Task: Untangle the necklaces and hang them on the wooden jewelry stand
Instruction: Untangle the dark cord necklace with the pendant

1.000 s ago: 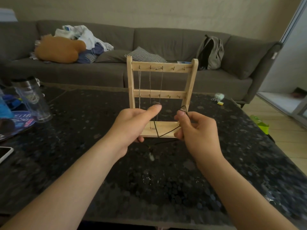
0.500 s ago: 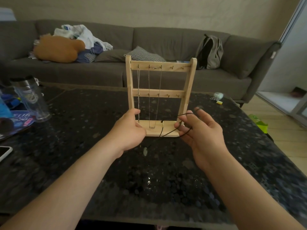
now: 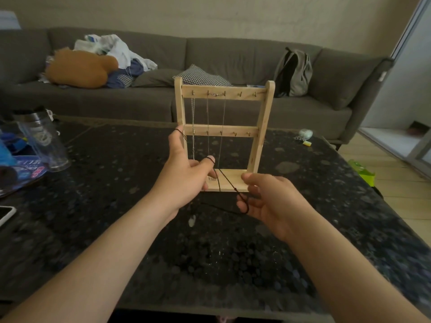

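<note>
The wooden jewelry stand (image 3: 261, 127) is upright on the dark speckled table (image 3: 116, 183), with thin silver chains (image 3: 207, 117) hanging from its top hooks. A black cord necklace (image 3: 227, 179) stretches between my hands in front of the stand's base. My left hand (image 3: 184, 178) has its index finger and thumb spread, and the cord runs over both tips. My right hand (image 3: 268, 201) has a lower finger curled through the cord's other loop. A small pale pendant (image 3: 191, 221) dangles from the cord just above the table.
A clear bottle (image 3: 44, 141), a blue packet (image 3: 21, 169) and a phone (image 3: 5, 214) lie at the table's left. A small pale object (image 3: 305, 134) sits far right. Behind is a grey sofa (image 3: 233, 57) with a backpack (image 3: 293, 71).
My left hand has risen from the stand's base and spread its index finger and thumb inside the cord. My right hand has dropped lower and curled a finger round the cord.
</note>
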{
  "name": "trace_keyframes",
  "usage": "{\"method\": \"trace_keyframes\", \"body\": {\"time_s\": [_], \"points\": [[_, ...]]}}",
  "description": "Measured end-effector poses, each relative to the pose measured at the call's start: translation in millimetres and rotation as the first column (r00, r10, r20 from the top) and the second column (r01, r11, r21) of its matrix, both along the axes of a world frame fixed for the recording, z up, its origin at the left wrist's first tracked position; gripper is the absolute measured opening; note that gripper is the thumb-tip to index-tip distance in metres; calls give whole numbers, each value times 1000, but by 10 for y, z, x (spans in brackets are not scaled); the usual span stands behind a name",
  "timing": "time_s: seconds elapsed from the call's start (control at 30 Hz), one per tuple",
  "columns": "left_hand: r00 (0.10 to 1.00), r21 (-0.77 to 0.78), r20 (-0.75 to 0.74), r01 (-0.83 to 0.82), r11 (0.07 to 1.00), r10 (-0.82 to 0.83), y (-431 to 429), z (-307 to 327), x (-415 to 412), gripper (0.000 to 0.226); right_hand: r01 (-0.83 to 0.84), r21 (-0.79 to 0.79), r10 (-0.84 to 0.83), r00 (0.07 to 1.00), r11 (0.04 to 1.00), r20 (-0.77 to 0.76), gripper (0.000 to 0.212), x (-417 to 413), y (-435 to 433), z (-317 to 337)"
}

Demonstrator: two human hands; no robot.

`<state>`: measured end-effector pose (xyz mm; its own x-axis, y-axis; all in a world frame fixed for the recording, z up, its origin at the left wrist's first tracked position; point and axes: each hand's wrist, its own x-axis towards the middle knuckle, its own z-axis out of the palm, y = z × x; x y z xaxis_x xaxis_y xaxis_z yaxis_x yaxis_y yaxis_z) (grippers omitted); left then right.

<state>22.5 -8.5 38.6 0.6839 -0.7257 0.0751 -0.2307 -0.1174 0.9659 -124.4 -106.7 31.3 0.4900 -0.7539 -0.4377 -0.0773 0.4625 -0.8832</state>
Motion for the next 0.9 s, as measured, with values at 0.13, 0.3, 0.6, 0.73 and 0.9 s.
{"method": "trace_keyframes", "body": {"time_s": [0.13,0.3,0.6,0.73,0.9], "points": [[998,-43,12,63,997,-62,-9,-2,11,83,-146,-25,142,984,989,-105,24,-34,-19,-46],[992,-73,-61,108,991,-113,-4,21,30,77,-334,-144,263,893,932,-365,28,-1,-43,-144],[883,-299,-408,108,948,-230,46,111,-7,35,-587,-305,292,708,750,-643,29,14,-71,-206],[828,-336,-476,142,931,-298,64,113,-3,52,-636,-288,332,673,716,-661,12,-1,-20,-175],[811,-323,-455,236,917,-369,74,72,47,55,-465,-511,226,858,723,-461,27,9,19,-126]]}}
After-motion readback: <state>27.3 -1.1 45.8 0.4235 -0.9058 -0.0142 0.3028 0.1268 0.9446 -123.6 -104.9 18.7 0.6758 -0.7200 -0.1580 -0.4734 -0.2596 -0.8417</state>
